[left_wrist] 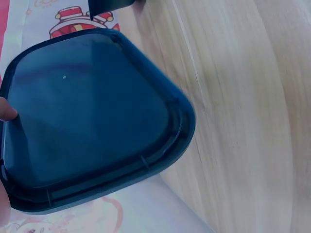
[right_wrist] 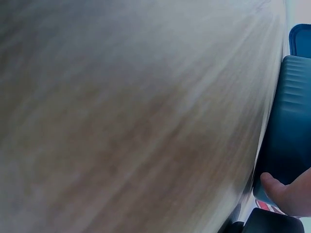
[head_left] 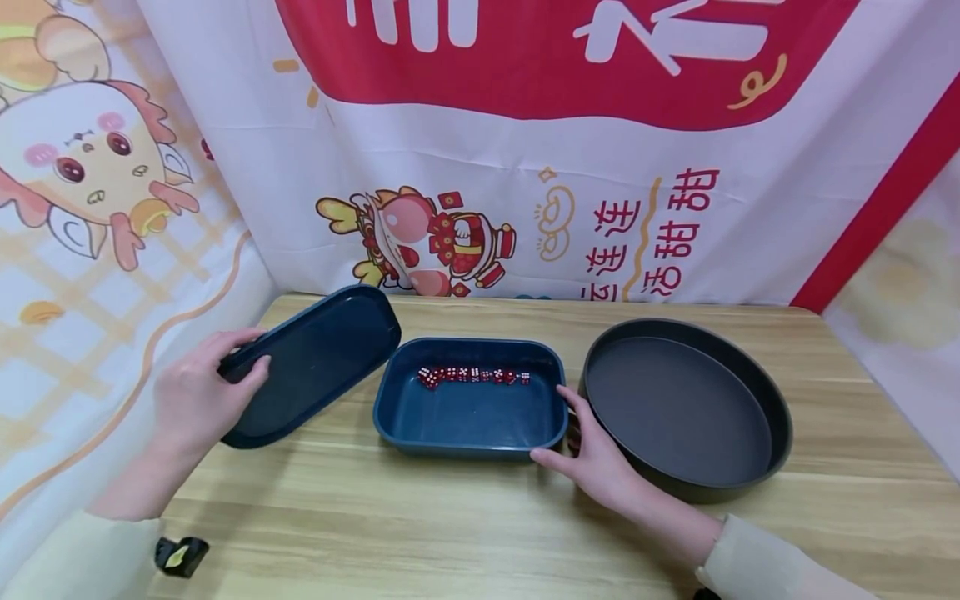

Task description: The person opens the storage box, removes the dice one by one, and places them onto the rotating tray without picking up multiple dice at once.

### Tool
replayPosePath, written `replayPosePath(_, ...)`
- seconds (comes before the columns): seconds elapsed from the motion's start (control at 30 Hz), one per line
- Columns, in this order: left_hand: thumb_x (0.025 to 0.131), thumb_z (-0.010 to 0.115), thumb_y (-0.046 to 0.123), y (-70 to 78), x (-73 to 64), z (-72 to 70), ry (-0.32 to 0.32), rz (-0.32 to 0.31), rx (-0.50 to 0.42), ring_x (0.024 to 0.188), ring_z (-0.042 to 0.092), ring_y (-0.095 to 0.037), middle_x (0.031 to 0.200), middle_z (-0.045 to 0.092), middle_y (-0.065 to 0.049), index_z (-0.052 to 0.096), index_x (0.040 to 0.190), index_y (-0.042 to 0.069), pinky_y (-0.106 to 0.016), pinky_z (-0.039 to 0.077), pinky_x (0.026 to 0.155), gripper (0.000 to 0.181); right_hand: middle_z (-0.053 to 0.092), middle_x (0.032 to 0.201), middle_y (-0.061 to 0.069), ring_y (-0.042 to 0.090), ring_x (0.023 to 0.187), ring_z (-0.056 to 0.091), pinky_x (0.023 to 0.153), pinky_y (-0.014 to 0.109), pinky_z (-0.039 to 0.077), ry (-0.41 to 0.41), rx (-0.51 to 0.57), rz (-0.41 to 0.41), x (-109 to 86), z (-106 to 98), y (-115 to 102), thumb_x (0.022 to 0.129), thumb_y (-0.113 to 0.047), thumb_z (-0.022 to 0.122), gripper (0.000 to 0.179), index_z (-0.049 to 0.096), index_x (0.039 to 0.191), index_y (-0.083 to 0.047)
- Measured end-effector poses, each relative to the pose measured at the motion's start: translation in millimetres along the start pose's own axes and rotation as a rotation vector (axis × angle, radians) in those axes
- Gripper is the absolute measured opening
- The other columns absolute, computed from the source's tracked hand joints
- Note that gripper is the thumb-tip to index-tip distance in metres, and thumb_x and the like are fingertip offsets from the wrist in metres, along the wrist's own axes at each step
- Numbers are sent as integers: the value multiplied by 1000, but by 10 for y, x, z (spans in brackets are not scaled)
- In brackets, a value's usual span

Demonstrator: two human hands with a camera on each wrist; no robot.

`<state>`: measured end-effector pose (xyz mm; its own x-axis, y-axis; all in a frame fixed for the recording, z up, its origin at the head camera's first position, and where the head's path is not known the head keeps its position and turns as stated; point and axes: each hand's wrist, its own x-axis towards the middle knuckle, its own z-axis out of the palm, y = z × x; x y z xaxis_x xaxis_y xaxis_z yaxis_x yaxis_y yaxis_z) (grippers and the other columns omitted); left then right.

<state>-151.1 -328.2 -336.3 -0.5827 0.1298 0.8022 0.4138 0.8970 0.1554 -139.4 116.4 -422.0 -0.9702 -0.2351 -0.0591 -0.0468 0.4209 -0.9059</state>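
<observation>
My left hand (head_left: pixel 206 387) pinches the left end of a dark blue lid (head_left: pixel 315 362), thumb on its inner face. The lid is tilted over the table's left side, and the left wrist view shows its raised rim and the thumb tip. At the middle stands a matching blue box (head_left: pixel 487 421), uncovered. Several small red dice (head_left: pixel 475 375) with white pips lie inside, in a rough row by the far wall. My right hand (head_left: pixel 596 458) grips the box's right end, thumb at the near corner. The right wrist view has that thumb against the box wall (right_wrist: pixel 291 121).
A round dark grey pan (head_left: pixel 682 408) stands just right of the box, close by the right hand. The wooden table (head_left: pixel 465 525) ends at a printed cloth (head_left: pixel 457 150) behind. Another printed cloth (head_left: pixel 112 167) hangs along the left.
</observation>
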Motion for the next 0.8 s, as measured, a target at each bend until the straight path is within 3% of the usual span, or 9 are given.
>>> replayPosePath(0.23,73,78,3,-55,-16,-33,-75,-69,60,81,66,-35,98,70,-18,72,109,4,-33,37,54,37,23,155,20,42,133,39,99,52,39,1,3,0,-1,4,0,84,-24,79,89,22,152,-15)
replayPosePath(0.47,77,78,5,-154,18,-13,-174,-102,91,83,63,-40,104,67,-21,68,116,5,-46,41,53,40,24,155,20,41,132,39,100,52,39,7,4,-5,-1,-6,19,83,-24,79,89,22,152,-15)
replayPosePath(0.8,79,78,4,-268,26,-22,-263,-162,68,91,58,-42,108,61,-24,63,122,4,-55,43,68,46,25,154,21,41,133,38,100,52,38,4,0,-12,-1,-3,13,83,-23,79,89,22,152,-15)
